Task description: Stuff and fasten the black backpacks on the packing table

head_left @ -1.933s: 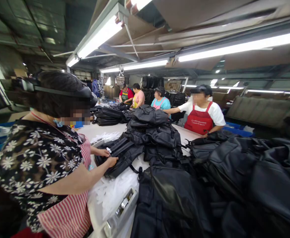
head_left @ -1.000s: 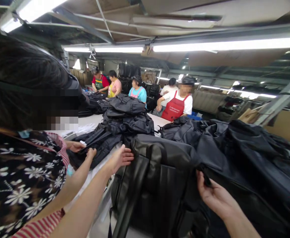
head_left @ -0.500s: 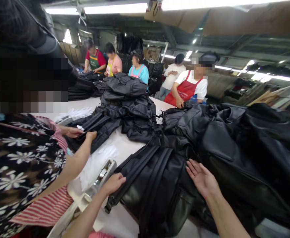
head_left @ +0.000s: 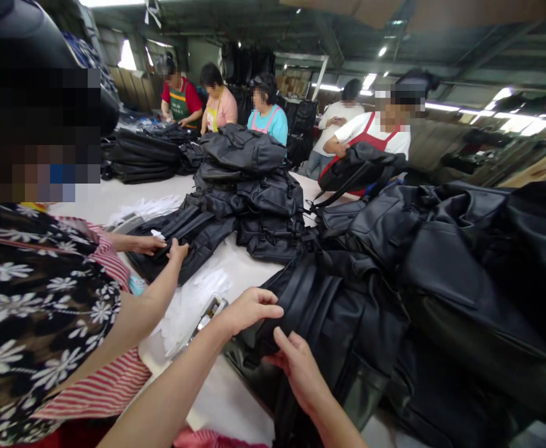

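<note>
A black backpack [head_left: 347, 317] lies straps-up on the white table in front of me. Over its left strap is my left hand [head_left: 254, 309], thumb and fingers curled around a part of the strap. Just below and to the right, my right hand [head_left: 296, 361] has its fingers bent at the same strap, with the fingertips partly hidden behind the black material. The two hands are close together but apart. Left of the backpack, a metal dispenser [head_left: 206, 316] is partly covered by my left forearm.
A person in a floral top [head_left: 44, 298] works close on my left at another black bag [head_left: 208, 239]. White strips [head_left: 189, 298] lie between us. Stacked bags [head_left: 245, 149] stand ahead, and a large heap [head_left: 450, 261] fills the right. Several people work across the table.
My left hand has moved right and up onto the strap; my right hand has come left from the backpack's right side. Across the table, the person in the red apron has lifted a black bag.
</note>
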`<state>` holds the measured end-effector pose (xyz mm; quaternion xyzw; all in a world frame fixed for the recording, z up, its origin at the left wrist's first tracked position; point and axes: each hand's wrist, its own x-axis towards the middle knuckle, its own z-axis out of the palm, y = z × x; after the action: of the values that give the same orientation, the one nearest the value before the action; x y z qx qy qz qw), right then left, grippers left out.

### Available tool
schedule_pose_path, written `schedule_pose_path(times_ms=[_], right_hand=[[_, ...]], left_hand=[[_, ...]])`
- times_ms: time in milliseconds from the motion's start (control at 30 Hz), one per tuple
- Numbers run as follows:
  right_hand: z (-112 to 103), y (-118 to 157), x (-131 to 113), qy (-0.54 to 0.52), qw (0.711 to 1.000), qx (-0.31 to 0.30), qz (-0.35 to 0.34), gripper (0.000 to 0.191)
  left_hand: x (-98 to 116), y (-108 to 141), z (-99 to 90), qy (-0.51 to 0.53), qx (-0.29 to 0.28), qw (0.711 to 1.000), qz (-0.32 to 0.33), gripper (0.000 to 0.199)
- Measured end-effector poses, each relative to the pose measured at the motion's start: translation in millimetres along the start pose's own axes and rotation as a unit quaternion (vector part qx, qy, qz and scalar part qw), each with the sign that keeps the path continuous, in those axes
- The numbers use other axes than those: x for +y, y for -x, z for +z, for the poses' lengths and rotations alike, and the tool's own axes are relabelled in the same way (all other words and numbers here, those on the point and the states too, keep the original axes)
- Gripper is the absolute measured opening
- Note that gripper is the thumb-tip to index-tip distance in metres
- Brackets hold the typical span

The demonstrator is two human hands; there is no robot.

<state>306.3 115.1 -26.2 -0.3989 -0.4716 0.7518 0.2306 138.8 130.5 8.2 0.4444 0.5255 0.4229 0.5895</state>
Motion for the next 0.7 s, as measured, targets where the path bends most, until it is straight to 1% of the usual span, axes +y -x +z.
schedule_pose_path(times_ms=[33,100,133,200,300,367,433,533,600,700], right_hand=[[-0.1,-9.5,-8.4,0.019,1.0,0.021,-0.011,0.063],[-5.0,-27.9,-26.4,0.048,0.998,0.042,-0.02,0.061],[-8.5,-36.6,-34.6,0.046,0.997,0.051,-0.019,0.059],[-14.7,-52.7,-46.9,0.024,0.997,0.073,-0.008,0.054],[-18.1,-73.8,-54.0,-0.011,0.994,0.108,0.009,0.042],[-16.7,-85.9,-53.7,-0.036,0.991,0.124,0.024,0.033],[-14.2,-97.1,-52.2,-0.055,0.988,0.139,0.038,0.026],[-12.7,-112.4,-51.1,-0.061,0.984,0.162,0.045,0.022],[-14.2,-121.2,-51.2,-0.056,0.982,0.172,0.045,0.021],[-19.1,-130.8,-50.5,-0.047,0.98,0.191,0.043,0.02]], left_hand=[[0.3,-4.8,-4.7,0.025,0.021,0.999,0.018,0.026],[-8.4,-11.6,-18.0,0.068,0.084,0.993,0.04,0.036],[-16.8,-13.4,-25.8,0.074,0.115,0.99,0.034,0.041],[-39.4,-14.0,-40.8,0.046,0.156,0.987,-0.006,0.045],[-77.4,-9.3,-54.5,-0.045,0.17,0.982,-0.068,0.033],[-97.4,-5.0,-55.5,-0.099,0.16,0.979,-0.081,0.026],[-109.6,-2.2,-52.1,-0.135,0.155,0.975,-0.078,0.024],[-114.2,-2.0,-45.6,-0.17,0.187,0.966,-0.063,0.025],[-111.6,-3.3,-43.3,-0.174,0.201,0.962,-0.06,0.025],[-105.3,-4.5,-44.7,-0.155,0.212,0.963,-0.053,0.021]])
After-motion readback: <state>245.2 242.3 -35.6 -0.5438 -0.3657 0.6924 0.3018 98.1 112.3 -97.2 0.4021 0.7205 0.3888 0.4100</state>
